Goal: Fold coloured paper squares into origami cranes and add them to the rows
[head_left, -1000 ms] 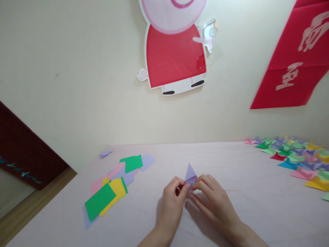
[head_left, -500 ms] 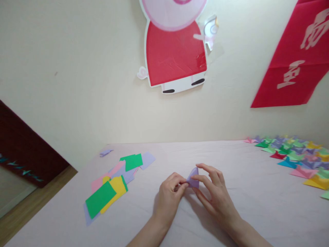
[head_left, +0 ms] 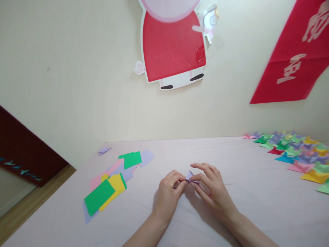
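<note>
A small folded piece of lilac paper (head_left: 190, 176) lies between my two hands just above the pale pink table (head_left: 231, 212). My left hand (head_left: 169, 193) is curled, its fingertips pinching the paper's left end. My right hand (head_left: 209, 187) pinches the right side with thumb and forefinger, its other fingers raised. Most of the paper is hidden by my fingers.
A loose pile of flat coloured sheets (head_left: 113, 181), green, yellow, pink and lilac, lies to the left. Several folded paper shapes (head_left: 298, 154) cover the table's far right. A small lilac scrap (head_left: 103, 150) sits near the wall. A cartoon cutout (head_left: 172, 41) and a red banner (head_left: 293, 58) hang on the wall.
The lilac paper's upright point has been folded down and now lies low between my fingers. Both hands have stayed in place, and the view has tilted slightly down.
</note>
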{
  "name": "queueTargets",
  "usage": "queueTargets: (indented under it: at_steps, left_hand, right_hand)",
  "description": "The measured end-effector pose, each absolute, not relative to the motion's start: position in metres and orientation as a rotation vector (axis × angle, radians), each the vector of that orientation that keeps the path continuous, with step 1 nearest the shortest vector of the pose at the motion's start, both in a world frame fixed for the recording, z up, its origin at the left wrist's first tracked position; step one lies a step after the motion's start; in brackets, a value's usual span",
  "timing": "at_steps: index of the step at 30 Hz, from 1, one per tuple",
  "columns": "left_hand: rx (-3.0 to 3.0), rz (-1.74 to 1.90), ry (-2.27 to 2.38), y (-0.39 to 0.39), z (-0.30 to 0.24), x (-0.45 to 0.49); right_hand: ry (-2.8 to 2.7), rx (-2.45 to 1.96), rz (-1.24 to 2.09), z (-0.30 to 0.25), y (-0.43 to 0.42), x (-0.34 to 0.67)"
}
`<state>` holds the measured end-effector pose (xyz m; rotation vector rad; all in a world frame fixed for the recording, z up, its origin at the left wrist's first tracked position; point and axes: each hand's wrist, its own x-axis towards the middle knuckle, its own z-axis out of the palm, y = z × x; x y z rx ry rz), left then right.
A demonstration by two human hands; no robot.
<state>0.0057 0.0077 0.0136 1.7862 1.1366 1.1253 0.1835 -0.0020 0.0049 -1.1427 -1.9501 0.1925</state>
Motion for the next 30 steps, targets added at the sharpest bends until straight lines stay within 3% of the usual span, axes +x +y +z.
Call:
queueTargets:
  at_steps: [7, 22, 30]
  left_hand:
    - [1.732, 1.074, 1.097, 0.0089, 0.0095, 0.0086]
    - [1.865, 1.048, 1.258, 0.0037, 0.0125, 0.0117]
    - [1.743, 1.086, 1.246, 0.0041, 0.0097, 0.015]
  right_hand:
    - [-1.692, -1.115, 0.862, 0.007, 0.0007, 0.1824]
    - [-1.648, -1.181, 0.893, 0.0024, 0.0011, 0.1786]
    - [-1.505, -1.175, 1.142, 0.0045, 0.0016, 0.1745]
